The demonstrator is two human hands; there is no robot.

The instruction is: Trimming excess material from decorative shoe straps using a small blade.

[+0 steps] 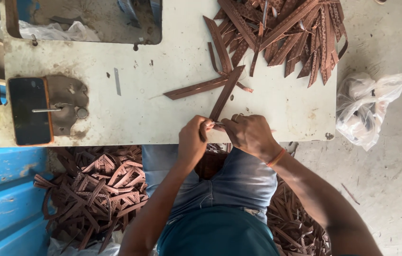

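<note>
Both hands grip one long brown patterned leather strip [224, 97] at the white worktop [163, 114] edge.
Left hand [192, 141] and right hand [248, 135] fingers are clenched on its near end; the translucent plastic bag [369, 109] on the floor holds bundled contents I cannot identify.

Both arms are reaching forward, elbows bent. The left hand [192, 140] and right hand [248, 135] are meeting, knuckles up, fingers [206, 125] curling inward and pinching close together, fingertips nearly touching, wrists angling inward.
</note>
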